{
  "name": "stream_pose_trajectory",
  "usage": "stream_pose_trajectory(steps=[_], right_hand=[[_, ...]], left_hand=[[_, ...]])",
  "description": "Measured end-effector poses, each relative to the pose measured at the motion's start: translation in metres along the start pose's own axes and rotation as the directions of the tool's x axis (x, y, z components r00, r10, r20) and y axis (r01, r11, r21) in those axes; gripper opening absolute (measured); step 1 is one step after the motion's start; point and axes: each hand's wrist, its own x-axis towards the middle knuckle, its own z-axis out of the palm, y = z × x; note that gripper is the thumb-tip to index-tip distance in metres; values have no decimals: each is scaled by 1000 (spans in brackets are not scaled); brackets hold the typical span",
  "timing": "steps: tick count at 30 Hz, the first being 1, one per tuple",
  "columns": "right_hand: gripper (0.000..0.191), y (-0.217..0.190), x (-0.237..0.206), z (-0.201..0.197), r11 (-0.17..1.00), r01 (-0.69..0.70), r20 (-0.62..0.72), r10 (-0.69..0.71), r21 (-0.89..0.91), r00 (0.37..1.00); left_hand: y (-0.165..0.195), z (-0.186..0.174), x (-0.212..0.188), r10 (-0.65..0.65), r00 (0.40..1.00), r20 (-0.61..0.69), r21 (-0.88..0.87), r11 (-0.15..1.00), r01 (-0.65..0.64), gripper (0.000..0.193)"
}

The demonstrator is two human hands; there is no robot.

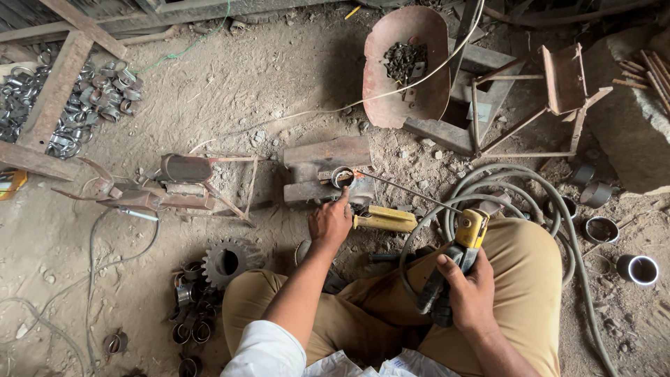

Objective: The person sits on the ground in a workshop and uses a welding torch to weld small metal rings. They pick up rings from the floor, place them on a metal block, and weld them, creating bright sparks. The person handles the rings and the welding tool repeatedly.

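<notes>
On the dirt floor ahead of my knees, the rusty steel block (326, 151) carries a small metal ring (342, 177). My right hand (469, 292) grips the yellow electrode holder (457, 262); my left hand (330, 220) touches the ring, forefinger extended, other fingers curled.

A short metal ring (342, 177) lies open end up on a rusty steel block (326, 169) on the dirt floor. A yellow-and-black electrode holder (455, 262) slants upward, its thin welding rod (408, 191) reaching the ring's rim.
</notes>
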Motion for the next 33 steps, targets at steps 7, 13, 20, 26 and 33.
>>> stream_pose_trajectory(steps=[7,13,20,26,33], right_hand=[[31,3,-1,1,999,-35,4,35,-2,999],[35,3,-1,-1,998,-35,18,36,-57,999],[31,4,-1,-1,998,53,-78,-50,34,996],[31,4,-1,0,999,36,-30,-35,26,999],[30,0,0,2,1000,17,-8,-17,3,1000]], left_hand=[[-2,5,3,82,995,-63,178,982,-70,27],[-2,4,3,92,994,-56,0,996,-92,59],[-6,6,2,-13,999,49,-31,999,15,54],[-6,8,3,15,999,-37,9,1000,-15,51],[-4,6,3,-11,1000,-6,3,1000,11,50]])
